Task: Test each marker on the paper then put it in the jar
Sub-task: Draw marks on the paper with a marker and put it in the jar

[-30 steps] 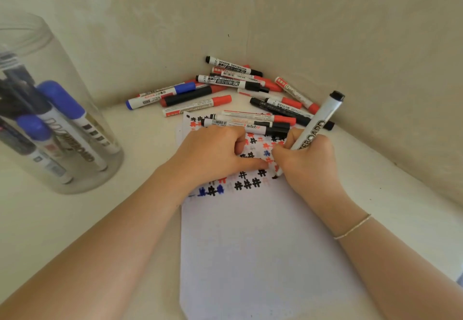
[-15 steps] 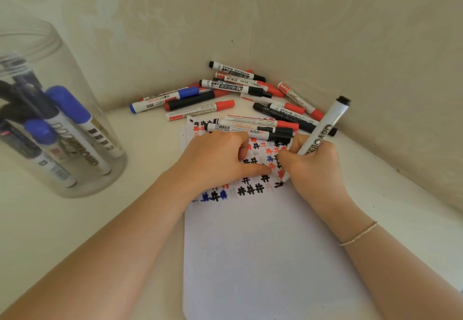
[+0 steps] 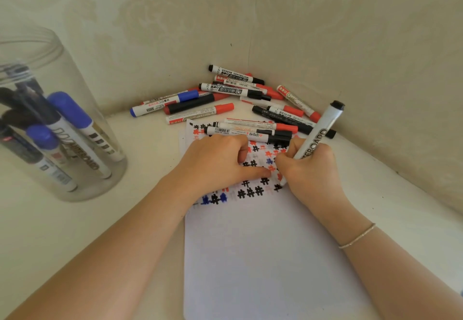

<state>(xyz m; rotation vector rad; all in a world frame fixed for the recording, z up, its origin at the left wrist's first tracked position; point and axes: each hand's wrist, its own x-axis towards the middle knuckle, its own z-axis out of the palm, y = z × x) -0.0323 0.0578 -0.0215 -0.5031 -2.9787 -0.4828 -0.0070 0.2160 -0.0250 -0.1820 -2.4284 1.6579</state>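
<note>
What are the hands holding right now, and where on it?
The right hand grips a black whiteboard marker around its lower barrel, tip on the paper. The left hand rests on the paper; whether it holds anything cannot be told.

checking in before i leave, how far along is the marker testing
Partly done. Several markers stand in the clear jar, and hash marks fill the paper's top. In hand: the right hand writes with a black whiteboard marker while the left hand steadies the paper. Left: the marker pile.
</note>
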